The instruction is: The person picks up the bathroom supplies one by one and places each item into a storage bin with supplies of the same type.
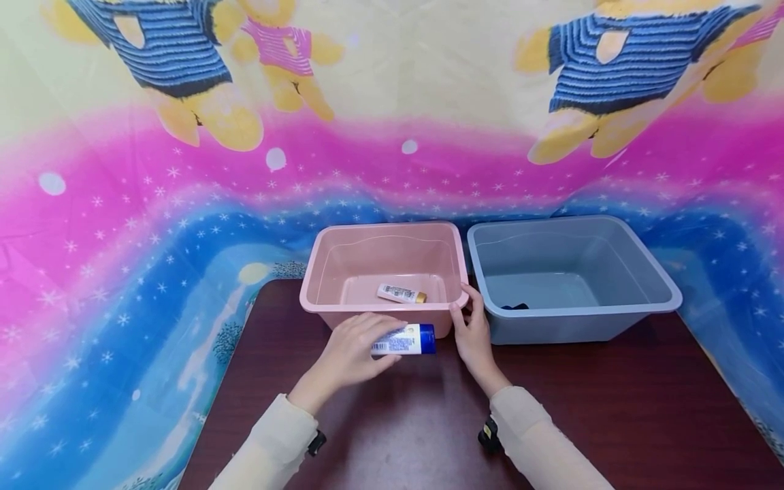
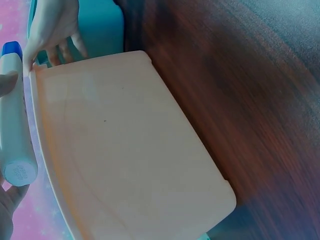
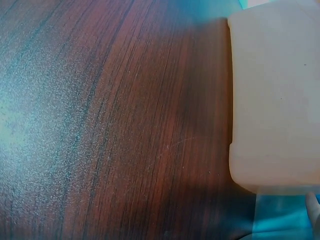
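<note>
My left hand [image 1: 355, 350] holds a white bottle [image 1: 401, 340] with a blue cap and printed label, lying sideways in front of the pink bin [image 1: 315, 292]. In the left wrist view the bottle [image 2: 15, 130] shows its round, printed base, with the thumb across it. My right hand [image 1: 474, 340] grips the pink bin's front right corner, thumb at the front rim and fingers over the right side. One of its fingertips [image 3: 312, 207] shows at the bin's edge in the right wrist view. Inside the pink bin lies a white tube [image 1: 397, 293] with a gold cap.
A grey-blue bin [image 1: 551, 327] stands right of the pink one, with a small black object [image 1: 516, 306] partly hidden behind its front wall. Both are on a dark wood table [image 1: 422, 422]. A patterned cloth [image 1: 380, 163] hangs behind them.
</note>
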The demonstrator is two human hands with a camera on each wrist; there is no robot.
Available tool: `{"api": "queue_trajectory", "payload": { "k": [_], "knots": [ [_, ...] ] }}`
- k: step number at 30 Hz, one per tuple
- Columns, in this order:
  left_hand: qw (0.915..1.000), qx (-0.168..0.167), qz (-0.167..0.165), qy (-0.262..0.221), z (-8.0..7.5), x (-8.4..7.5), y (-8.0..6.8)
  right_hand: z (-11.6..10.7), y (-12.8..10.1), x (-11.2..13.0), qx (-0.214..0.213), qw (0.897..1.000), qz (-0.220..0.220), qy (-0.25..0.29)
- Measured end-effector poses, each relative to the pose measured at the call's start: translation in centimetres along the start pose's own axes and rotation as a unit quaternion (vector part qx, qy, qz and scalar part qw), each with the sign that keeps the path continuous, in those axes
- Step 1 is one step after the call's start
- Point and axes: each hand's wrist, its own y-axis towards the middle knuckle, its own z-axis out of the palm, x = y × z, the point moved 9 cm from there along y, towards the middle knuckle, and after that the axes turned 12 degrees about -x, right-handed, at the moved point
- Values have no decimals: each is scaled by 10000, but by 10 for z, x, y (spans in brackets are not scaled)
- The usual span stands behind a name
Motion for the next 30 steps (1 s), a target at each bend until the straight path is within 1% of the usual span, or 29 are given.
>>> {"api": "queue_trajectory", "payload": {
  "k": [10, 16, 23, 27, 30],
  "knots": [
    [9995, -173, -188, -184, -8, 7, 7, 0, 0, 0, 23, 10000, 13, -15],
    [9993, -278, -194, -138, -13, 10, 14, 0, 0, 1, 5, 10000, -13, -5],
    [9992, -298, -228, -135, -14, 16, 21, -1, 0, -1, -29, 10000, -12, -46],
    [9986, -438, -287, -97, -17, 21, 26, -1, 1, -1, -28, 10000, -29, -55],
    [9975, -567, -395, -125, -18, 26, 30, -1, 1, -1, -12, 10000, -34, -45]
  ]
}}
